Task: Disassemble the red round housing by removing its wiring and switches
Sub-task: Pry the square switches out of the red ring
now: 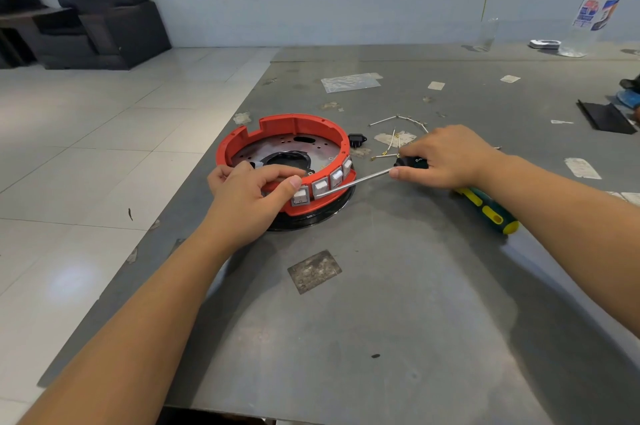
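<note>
The red round housing (298, 125) lies on the grey table (398, 286) with a metal plate inside and a black ring under it. Several white rocker switches (320, 186) sit in its near right wall. My left hand (247, 196) grips the near rim, thumb beside the leftmost switch. My right hand (446, 156) holds a screwdriver (360, 179) by its dark handle; the shaft's tip touches the wall by the switches. Loose white wires (398, 119) with brass terminals lie behind my right hand.
A green-and-yellow screwdriver (491, 210) lies under my right forearm. A small black socket part (356, 140) sits right of the housing. A plastic bottle (588, 16), a glass and a black flat piece (604, 118) stand far right. The table's left edge runs beside the housing.
</note>
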Motion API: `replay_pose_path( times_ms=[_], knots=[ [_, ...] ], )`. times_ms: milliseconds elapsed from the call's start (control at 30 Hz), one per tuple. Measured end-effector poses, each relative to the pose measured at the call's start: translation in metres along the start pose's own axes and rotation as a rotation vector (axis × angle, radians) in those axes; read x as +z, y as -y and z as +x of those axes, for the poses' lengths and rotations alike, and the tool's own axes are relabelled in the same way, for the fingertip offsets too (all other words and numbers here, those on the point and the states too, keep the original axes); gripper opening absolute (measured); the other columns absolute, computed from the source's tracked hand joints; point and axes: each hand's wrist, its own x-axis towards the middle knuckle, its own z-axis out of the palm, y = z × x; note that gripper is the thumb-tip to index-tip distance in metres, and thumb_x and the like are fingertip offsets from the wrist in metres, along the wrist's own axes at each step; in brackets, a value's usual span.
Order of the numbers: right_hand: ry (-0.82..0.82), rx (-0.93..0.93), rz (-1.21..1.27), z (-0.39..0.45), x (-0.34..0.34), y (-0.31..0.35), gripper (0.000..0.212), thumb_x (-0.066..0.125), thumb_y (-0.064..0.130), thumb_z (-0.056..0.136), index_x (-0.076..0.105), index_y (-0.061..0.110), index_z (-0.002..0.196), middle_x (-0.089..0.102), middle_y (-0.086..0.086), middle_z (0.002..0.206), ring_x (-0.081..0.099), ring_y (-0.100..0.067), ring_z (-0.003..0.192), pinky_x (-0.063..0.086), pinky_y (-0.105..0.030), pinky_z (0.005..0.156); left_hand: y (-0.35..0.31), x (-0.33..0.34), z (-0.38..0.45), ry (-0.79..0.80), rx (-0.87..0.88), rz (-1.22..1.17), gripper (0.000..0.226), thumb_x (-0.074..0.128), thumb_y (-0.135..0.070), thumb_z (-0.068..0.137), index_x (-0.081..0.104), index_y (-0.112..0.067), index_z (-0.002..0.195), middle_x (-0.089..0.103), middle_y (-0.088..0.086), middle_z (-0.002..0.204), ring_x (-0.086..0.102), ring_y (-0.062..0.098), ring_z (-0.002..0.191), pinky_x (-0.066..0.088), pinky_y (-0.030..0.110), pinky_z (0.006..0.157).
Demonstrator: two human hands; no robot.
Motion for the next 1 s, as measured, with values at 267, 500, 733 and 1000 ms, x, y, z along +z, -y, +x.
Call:
replay_pose_path(
  times_ms=[267,500,733,1000],
  knots=[
    [0.031,-0.102,-0.013,0.018,0.006,-0.009,0.064,0.018,0.078,0.093,0.048,0.025,0.073,0.054,0.002,0.065,0.051,-0.021,0.063,0.047,-0.042,0.074,-0.002,-0.002,0.004,0.051,-0.082,0.005,0.025,0.049,-0.058,0.102,0.057,-0.07,0.081,0.051,-0.013,0.096,0.015,0.005,0.091,0.014,0.034,0.098],
    [0.078,-0.141,0.017,0.035,0.007,-0.01,0.073,0.011,0.084,0.089,0.052,0.024,0.082,0.057,0.002,0.074,0.052,-0.02,0.073,0.046,-0.042,0.076,-0.004,-0.006,0.006,0.089,-0.048,0.047,0.027,0.046,-0.054,0.105,0.058,-0.067,0.084,0.052,-0.016,0.09,0.025,-0.001,0.095,0.008,0.025,0.087],
    [0.095,-0.093,0.069,0.025,0.002,-0.004,0.056,0.018,0.081,0.09,0.043,0.033,0.073,0.053,0.003,0.07,0.05,-0.017,0.068,0.049,-0.044,0.071,0.0,-0.005,0.005,0.064,-0.013,0.012,0.033,0.048,-0.057,0.103,0.058,-0.077,0.08,0.052,-0.018,0.092,0.025,-0.012,0.093,0.01,0.031,0.094],
    [-0.002,0.065,0.031,-0.016,0.004,0.008,0.064,0.01,0.088,0.082,0.04,0.034,0.068,0.051,0.006,0.063,0.052,-0.017,0.065,0.035,-0.03,0.051,0.007,-0.006,0.005,0.127,-0.042,-0.056,0.023,0.044,-0.057,0.095,0.06,-0.062,0.11,0.069,-0.023,0.107,0.028,0.018,0.124,0.011,0.024,0.09]
  ],
)
